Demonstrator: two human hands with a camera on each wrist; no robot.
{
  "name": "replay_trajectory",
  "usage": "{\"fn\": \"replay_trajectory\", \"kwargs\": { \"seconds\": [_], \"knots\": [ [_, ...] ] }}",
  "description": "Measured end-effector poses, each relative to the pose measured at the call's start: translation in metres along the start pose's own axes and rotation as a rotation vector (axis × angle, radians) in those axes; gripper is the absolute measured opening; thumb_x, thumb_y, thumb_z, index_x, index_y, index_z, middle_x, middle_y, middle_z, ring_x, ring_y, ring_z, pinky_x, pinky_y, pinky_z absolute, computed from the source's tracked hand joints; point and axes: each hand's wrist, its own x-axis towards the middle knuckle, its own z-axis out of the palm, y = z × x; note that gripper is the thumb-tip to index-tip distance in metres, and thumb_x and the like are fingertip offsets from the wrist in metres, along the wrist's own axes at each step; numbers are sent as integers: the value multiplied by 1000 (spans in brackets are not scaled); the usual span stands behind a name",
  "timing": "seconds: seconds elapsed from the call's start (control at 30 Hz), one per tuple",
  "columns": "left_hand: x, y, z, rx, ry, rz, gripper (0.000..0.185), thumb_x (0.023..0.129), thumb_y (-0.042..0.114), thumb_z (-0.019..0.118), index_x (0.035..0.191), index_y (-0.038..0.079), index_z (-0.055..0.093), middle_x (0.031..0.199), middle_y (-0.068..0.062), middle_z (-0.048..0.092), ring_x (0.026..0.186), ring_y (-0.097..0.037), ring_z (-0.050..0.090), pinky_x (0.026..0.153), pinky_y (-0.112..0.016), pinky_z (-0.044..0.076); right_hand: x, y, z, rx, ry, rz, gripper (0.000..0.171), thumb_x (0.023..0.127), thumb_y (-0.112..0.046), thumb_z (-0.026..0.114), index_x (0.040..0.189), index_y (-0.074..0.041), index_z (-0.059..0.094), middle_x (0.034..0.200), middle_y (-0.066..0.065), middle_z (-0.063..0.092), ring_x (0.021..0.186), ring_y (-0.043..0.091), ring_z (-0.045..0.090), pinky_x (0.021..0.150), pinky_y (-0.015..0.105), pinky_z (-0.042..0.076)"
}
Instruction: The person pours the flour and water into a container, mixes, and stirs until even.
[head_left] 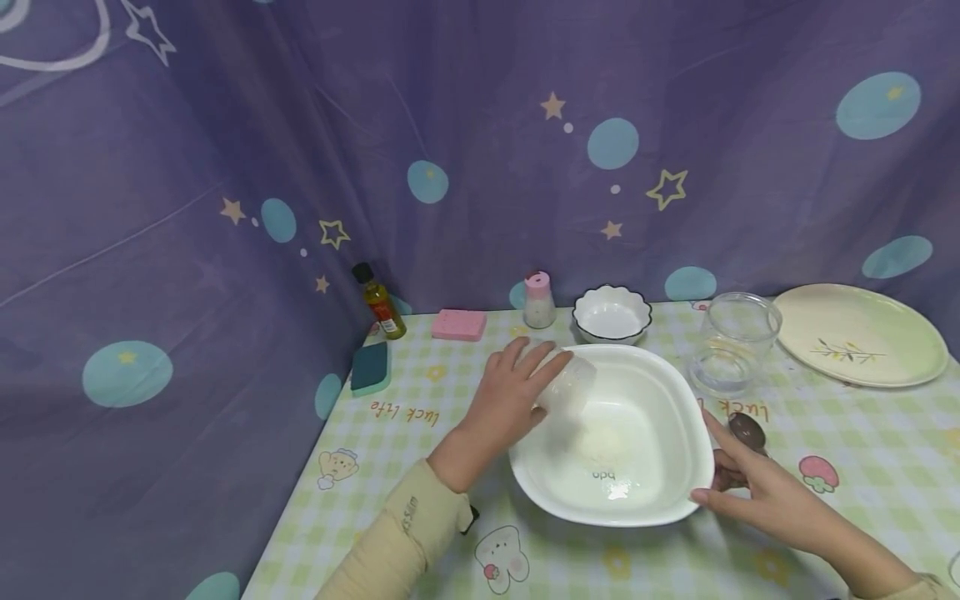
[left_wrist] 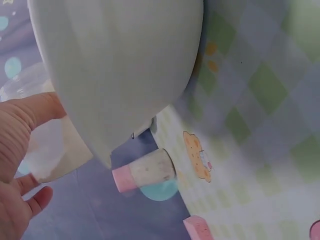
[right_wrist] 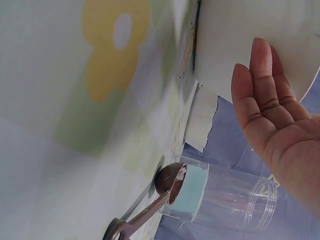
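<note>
A large white bowl (head_left: 678, 450) stands on the checked tablecloth near the front edge. My left hand (head_left: 536, 371) grips a small translucent cup (head_left: 567, 385), tipped on its side over the bowl's left rim. In the left wrist view my fingers (left_wrist: 20, 125) curl round the cup (left_wrist: 55, 150) beside the bowl's outer wall (left_wrist: 125, 65). With straight fingers, my right hand (head_left: 720, 467) touches the bowl's right rim. The right wrist view shows that hand's fingers (right_wrist: 265, 85) flat against the bowl (right_wrist: 250, 35). A dark spoon (head_left: 747, 432) lies just beyond the right hand.
A clear glass jar (head_left: 735, 342) and a cream plate (head_left: 862, 333) stand at the right. Along the back are a small scalloped bowl (head_left: 611, 315), a pink-lidded shaker (head_left: 538, 300), a pink sponge (head_left: 459, 325) and an oil bottle (head_left: 380, 304). A teal sponge (head_left: 371, 367) lies at the left edge.
</note>
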Motion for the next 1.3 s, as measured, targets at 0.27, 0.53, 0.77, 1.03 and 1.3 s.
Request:
{"fn": "replay_trajectory", "kwargs": {
  "seconds": [0.27, 0.53, 0.77, 1.03, 1.3],
  "knots": [
    [-3, -12, 3, -335, 20, -233, 87, 68, 32, 90, 143, 23, 47, 143, 0, 49, 129, -26, 43, 94, -48, 42, 1, -3, 0, 18, -6, 36, 95, 87, -2, 71, 157, -7, 6, 104, 9, 72, 76, 13, 68, 69, 24, 53],
    [-6, -25, 4, -593, 85, -355, 89, 65, 24, 92, 143, 20, 48, 143, 2, 50, 132, -18, 44, 109, -44, 33, 0, -3, 0, 20, -7, 38, 96, 87, -2, 71, 157, -7, 5, 105, 11, 71, 76, 14, 68, 68, 24, 53],
    [-10, -31, 3, -643, 97, -411, 90, 66, 23, 92, 144, 18, 47, 142, 0, 51, 130, -21, 46, 109, -43, 35, 1, -3, -1, 27, -12, 57, 96, 88, -3, 70, 157, -8, 5, 105, 11, 71, 78, 14, 68, 68, 25, 54],
    [-14, -44, 0, -838, 147, -586, 89, 68, 19, 91, 143, 24, 45, 138, 2, 53, 125, -19, 49, 101, -46, 43, 1, -1, 0, 14, -7, 38, 97, 86, -2, 72, 157, -8, 6, 103, 8, 72, 78, 12, 68, 69, 22, 53],
    [-23, -61, 2, -939, 212, -704, 86, 71, 21, 88, 144, 21, 44, 139, -1, 53, 122, -20, 49, 92, -48, 46, 1, 2, -2, 34, -27, 16, 97, 87, 0, 70, 157, -7, 3, 104, 10, 72, 77, 14, 68, 69, 24, 54]
  ]
}}
